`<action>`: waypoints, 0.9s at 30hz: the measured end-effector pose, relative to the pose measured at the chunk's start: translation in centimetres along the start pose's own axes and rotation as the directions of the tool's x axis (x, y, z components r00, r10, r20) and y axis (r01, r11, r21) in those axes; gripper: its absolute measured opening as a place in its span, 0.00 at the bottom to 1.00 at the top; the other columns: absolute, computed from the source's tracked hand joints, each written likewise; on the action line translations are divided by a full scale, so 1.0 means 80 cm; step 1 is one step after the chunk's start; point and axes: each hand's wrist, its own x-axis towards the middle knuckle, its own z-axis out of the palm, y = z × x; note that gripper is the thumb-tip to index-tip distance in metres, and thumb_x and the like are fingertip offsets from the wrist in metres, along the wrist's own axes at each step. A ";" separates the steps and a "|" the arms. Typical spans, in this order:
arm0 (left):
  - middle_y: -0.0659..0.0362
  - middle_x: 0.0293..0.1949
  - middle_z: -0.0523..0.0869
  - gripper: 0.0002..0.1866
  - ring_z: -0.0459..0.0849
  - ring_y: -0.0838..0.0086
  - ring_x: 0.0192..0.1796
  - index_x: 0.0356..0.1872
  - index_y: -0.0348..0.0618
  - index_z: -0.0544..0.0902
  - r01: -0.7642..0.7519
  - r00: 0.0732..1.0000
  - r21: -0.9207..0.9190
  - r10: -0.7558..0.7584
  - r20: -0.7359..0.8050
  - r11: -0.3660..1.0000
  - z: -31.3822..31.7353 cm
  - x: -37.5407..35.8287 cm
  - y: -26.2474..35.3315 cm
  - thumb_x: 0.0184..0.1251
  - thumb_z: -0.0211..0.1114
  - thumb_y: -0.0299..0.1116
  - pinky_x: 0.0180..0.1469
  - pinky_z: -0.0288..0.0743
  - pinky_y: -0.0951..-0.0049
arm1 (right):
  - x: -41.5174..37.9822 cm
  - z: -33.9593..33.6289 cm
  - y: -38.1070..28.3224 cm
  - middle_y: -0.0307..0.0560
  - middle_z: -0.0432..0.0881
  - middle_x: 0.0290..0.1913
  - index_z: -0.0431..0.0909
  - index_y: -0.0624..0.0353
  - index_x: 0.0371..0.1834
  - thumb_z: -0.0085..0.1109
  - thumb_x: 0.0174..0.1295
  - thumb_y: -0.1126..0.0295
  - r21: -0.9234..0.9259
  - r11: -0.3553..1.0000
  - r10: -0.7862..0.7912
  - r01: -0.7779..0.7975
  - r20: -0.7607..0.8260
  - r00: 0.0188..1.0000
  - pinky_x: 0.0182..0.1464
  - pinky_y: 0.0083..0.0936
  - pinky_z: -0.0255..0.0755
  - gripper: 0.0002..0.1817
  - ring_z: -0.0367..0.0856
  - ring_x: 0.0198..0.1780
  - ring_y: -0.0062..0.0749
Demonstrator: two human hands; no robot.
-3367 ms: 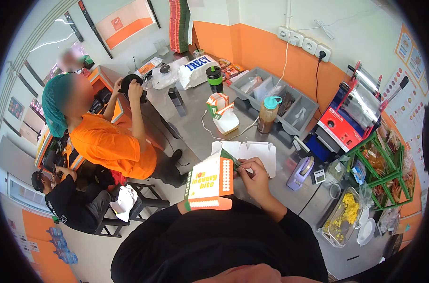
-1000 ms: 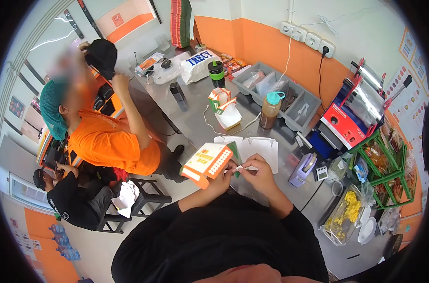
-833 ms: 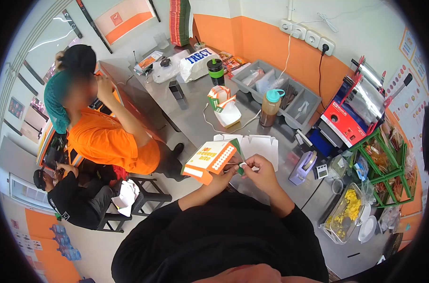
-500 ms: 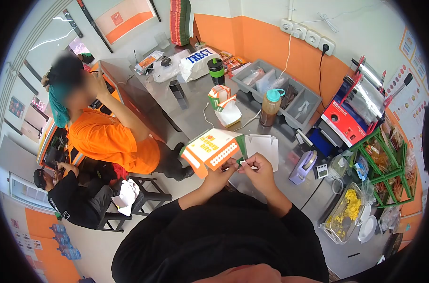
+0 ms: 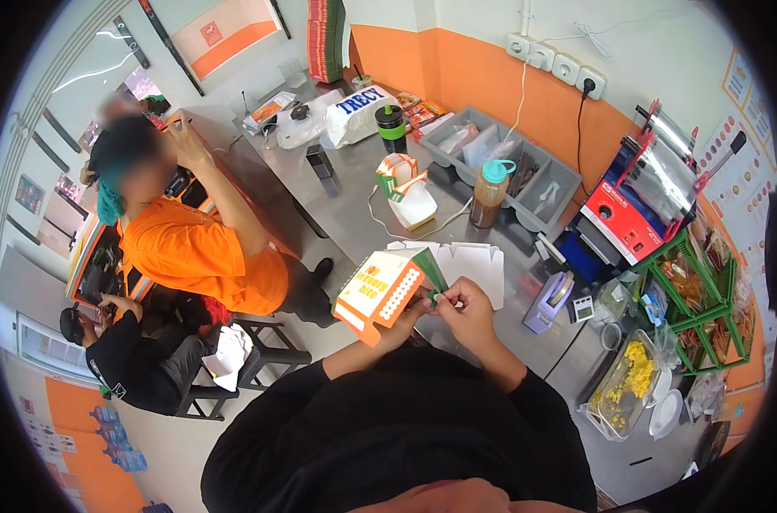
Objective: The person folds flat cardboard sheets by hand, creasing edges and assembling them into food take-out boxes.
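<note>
I hold an orange, white and green printed cardboard food box (image 5: 378, 291) in front of my chest, above the steel counter's near edge. My left hand (image 5: 403, 318) grips the box from below at its right end. My right hand (image 5: 461, 309) pinches the green flap at the box's right corner, fingers closed on it. Just behind the box, flat white box blanks (image 5: 469, 269) lie on the counter (image 5: 354, 214). Farther back stands a half-folded box (image 5: 408, 203) of the same print.
A brown bottle with a teal cap (image 5: 488, 196), a grey compartment tray (image 5: 508, 175), a tape dispenser (image 5: 549, 303) and a red machine (image 5: 632, 209) sit right of centre. A person in an orange shirt (image 5: 196, 256) stands left; another person (image 5: 123, 363) sits lower left.
I have turned the box, lowering its left end, while my right hand stays pinched on the green flap. The person in orange has pulled a black cap onto the head.
</note>
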 end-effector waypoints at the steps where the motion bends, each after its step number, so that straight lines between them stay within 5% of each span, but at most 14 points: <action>1: 0.58 0.38 0.83 0.07 0.84 0.73 0.42 0.45 0.35 0.78 -0.030 1.000 -0.020 0.030 -0.006 0.999 0.001 -0.002 0.003 0.70 0.63 0.25 0.49 0.79 0.72 | 0.000 0.001 -0.004 0.38 0.71 0.34 0.71 0.66 0.29 0.58 0.63 0.84 0.031 0.999 0.019 -0.019 -0.001 1.000 0.40 0.23 0.87 0.07 0.76 0.33 0.16; 8: 0.57 0.39 0.83 0.09 0.85 0.72 0.43 0.46 0.35 0.77 -0.159 0.986 0.201 0.167 -0.022 0.967 -0.003 -0.001 0.004 0.68 0.65 0.24 0.49 0.80 0.72 | 0.001 -0.001 -0.025 0.37 0.72 0.31 0.71 0.64 0.26 0.59 0.61 0.84 -0.136 0.990 -0.050 0.047 -0.020 0.999 0.34 0.15 0.76 0.09 0.73 0.30 0.14; 11: 0.57 0.38 0.83 0.11 0.85 0.71 0.44 0.47 0.35 0.77 -0.083 0.994 0.024 0.085 -0.075 0.996 0.008 -0.007 0.026 0.66 0.66 0.23 0.50 0.81 0.71 | 0.002 0.000 -0.023 0.37 0.72 0.31 0.71 0.63 0.25 0.60 0.60 0.83 -0.087 0.995 -0.046 0.043 -0.037 0.998 0.32 0.14 0.72 0.09 0.71 0.29 0.13; 18: 0.57 0.38 0.83 0.10 0.85 0.71 0.45 0.46 0.35 0.78 -0.084 0.993 0.054 0.088 -0.081 0.995 0.004 -0.006 0.010 0.67 0.66 0.23 0.50 0.81 0.71 | 0.003 0.000 -0.006 0.37 0.72 0.31 0.72 0.63 0.26 0.60 0.60 0.83 -0.033 0.998 -0.051 0.051 -0.006 0.999 0.33 0.14 0.73 0.08 0.71 0.30 0.13; 21: 0.57 0.38 0.83 0.10 0.85 0.72 0.44 0.46 0.35 0.78 -0.100 0.992 0.033 0.103 -0.073 0.994 0.004 -0.005 0.004 0.67 0.66 0.24 0.51 0.81 0.71 | 0.003 0.005 -0.010 0.38 0.74 0.27 0.75 0.62 0.25 0.65 0.54 0.80 0.026 1.000 -0.011 0.012 -0.065 0.998 0.31 0.19 0.65 0.07 0.70 0.29 0.19; 27: 0.57 0.40 0.83 0.07 0.82 0.74 0.44 0.43 0.35 0.79 -0.097 0.991 0.237 0.115 -0.062 0.967 0.001 -0.005 0.000 0.67 0.66 0.24 0.50 0.80 0.71 | 0.002 0.007 0.000 0.39 0.74 0.27 0.75 0.62 0.26 0.65 0.55 0.80 0.024 1.000 -0.011 0.013 -0.094 0.996 0.30 0.20 0.65 0.07 0.70 0.29 0.20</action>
